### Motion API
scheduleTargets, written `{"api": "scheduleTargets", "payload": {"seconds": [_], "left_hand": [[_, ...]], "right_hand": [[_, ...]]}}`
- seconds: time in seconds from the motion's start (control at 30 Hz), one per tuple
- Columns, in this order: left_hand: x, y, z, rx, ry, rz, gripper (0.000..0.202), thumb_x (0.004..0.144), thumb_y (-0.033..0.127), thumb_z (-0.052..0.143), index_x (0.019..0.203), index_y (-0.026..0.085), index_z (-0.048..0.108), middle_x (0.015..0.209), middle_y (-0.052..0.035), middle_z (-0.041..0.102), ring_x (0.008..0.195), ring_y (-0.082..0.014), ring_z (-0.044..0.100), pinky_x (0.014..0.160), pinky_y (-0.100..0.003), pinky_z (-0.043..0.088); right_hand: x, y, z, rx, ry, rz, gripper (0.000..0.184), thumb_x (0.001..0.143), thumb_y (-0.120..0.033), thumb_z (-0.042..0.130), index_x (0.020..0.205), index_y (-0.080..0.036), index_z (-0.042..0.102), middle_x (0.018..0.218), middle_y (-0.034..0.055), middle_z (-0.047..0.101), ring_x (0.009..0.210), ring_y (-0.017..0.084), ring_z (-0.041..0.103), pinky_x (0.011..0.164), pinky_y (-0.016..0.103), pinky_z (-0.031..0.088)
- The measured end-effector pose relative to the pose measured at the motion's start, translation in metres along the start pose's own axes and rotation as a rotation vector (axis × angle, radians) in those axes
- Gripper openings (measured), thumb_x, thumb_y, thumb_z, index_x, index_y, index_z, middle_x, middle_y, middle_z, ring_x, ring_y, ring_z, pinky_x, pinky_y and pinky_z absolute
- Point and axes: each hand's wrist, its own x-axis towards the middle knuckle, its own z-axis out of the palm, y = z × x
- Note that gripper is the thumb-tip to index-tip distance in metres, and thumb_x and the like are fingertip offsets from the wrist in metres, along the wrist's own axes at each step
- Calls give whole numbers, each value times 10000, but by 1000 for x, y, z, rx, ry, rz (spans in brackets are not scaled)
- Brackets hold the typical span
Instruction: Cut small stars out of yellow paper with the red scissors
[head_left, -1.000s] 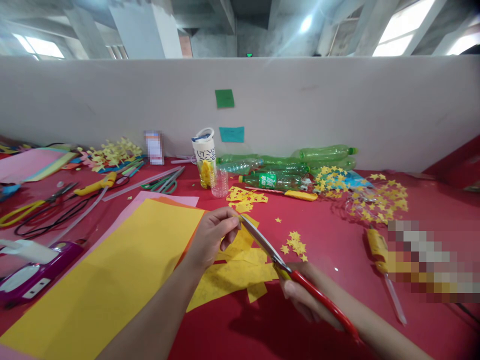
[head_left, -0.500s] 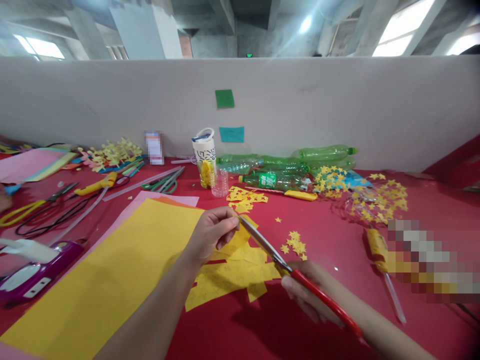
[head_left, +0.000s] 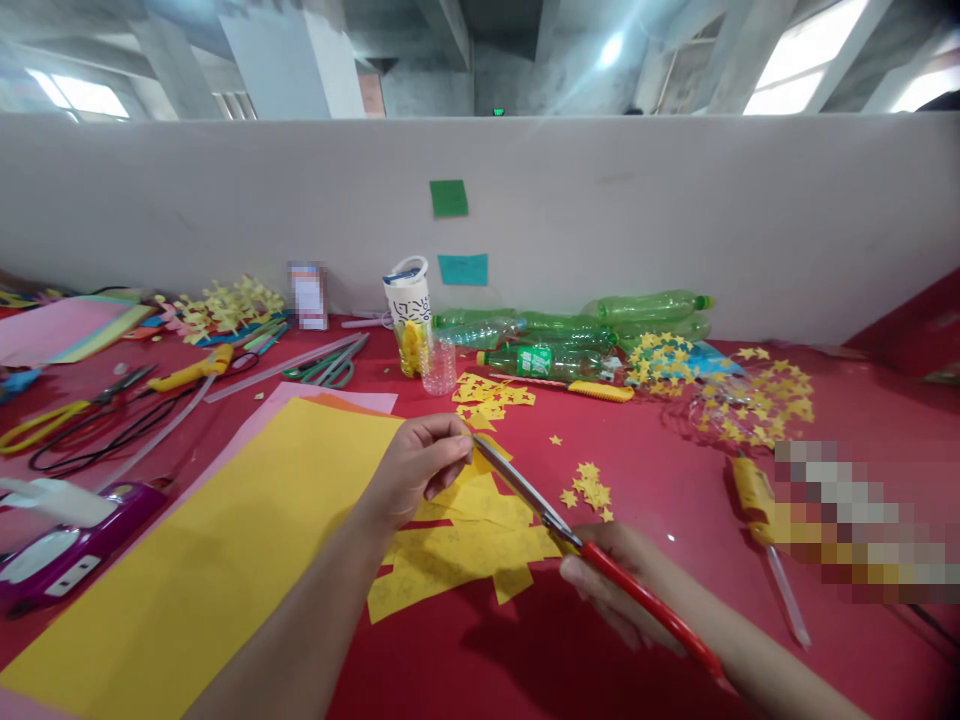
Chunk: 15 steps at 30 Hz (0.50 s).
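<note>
- Through the head camera I see my left hand (head_left: 424,462) raised over the red table (head_left: 660,455), thumb and index finger pinched together; I cannot tell whether a bit of paper sits between the tips.
- My right hand (head_left: 619,585) is closed around the red-handled scissors (head_left: 600,562), one long red handle running past it toward the lower right.
- The scissors slant up and leftward, the point just at my left fingertips; the blades look close together.
- Beneath my hands, overlapping yellow paper scraps (head_left: 465,558) lie on the table, some with faint markings I cannot read.
- Just right of the blades I have a small pile of yellow paper stars (head_left: 591,487), with a single star (head_left: 555,440) apart, above and left of it.
- Beyond my left hand lie star-punched yellow offcuts (head_left: 495,397), near a clear plastic cup-like piece (head_left: 439,368).
- A large yellow sheet (head_left: 217,550) lies under my left forearm, with the edge of a pink sheet (head_left: 381,402) showing below it.
- Along the partition, green plastic bottles (head_left: 536,360) lie on their sides behind a yellow ridged-handled tool (head_left: 601,391).
- On my right, a star-covered wire cluster (head_left: 772,405) lies beyond a yellow glue gun (head_left: 754,497).
- At far left I see a purple power strip (head_left: 131,505).
</note>
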Motion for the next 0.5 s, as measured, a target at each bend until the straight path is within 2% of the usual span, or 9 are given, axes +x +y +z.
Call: {"api": "scheduleTargets", "payload": {"seconds": [0.17,0.3,0.43,0.5], "left_hand": [[0,0,0,-4,-5,3,208,752,280,600,581,170,553,383,65,433,300,-21,257,304,-152,160],[1,-3,-1,1,-5,13,196,760,274,596,598,167,565,388,59,444,306,-28,280,306,-156,175],[2,-6,-1,60,-15,53,196,801,276,549,646,169,601,436,40,472,351,-60,366,326,-178,246],[2,-6,2,143,-6,115,210,823,263,523,657,168,611,501,25,494,406,-75,407,372,-198,301]], "right_hand": [[0,1,0,7,2,13,397,820,-531,582,652,-194,455,336,-118,330,255,49,273,294,159,219],[0,2,1,5,22,27,447,801,-584,568,623,-199,430,344,-101,357,282,49,305,307,158,221],[1,7,3,-2,43,17,483,796,-631,532,617,-199,414,375,-80,399,319,54,352,330,157,232],[1,8,5,-8,71,9,497,805,-657,490,628,-198,420,376,-78,404,317,54,344,335,161,234]]}}
